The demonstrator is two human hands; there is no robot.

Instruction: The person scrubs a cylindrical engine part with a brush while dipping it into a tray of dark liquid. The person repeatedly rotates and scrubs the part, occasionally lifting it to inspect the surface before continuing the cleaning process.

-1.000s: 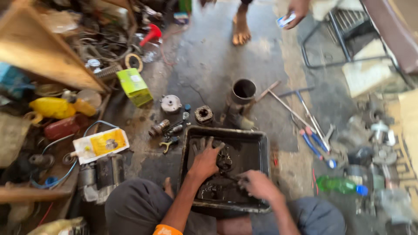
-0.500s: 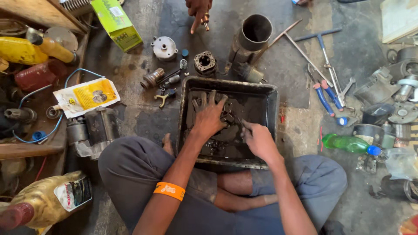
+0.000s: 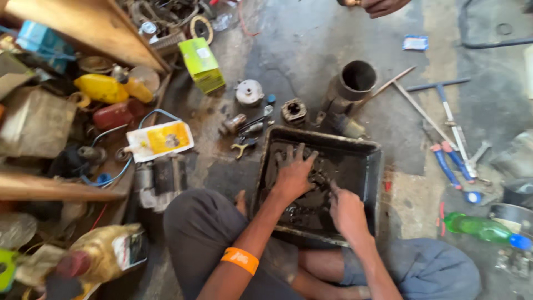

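Black sludge in the tray (image 3: 371, 166) hides parts (both hands' fingertips too).

1. You sit on a stained concrete floor (image 3: 311, 50); everything rests on it.
2. Dead centre lies a black tray (image 3: 373, 166).
3. At its 12 o'clock stand a dark metal cylinder (image 3: 350, 89), a small finned engine part (image 3: 293, 110) and a round silver cover (image 3: 249, 91).
4. At 11 o'clock sits a green box (image 3: 202, 64).
5. At 9 o'clock lies a yellow-and-white pouch (image 3: 160, 140).
6. At 3 o'clock you have blue-handled tools (image 3: 451, 161), and at 4 o'clock a green bottle (image 3: 482, 228).
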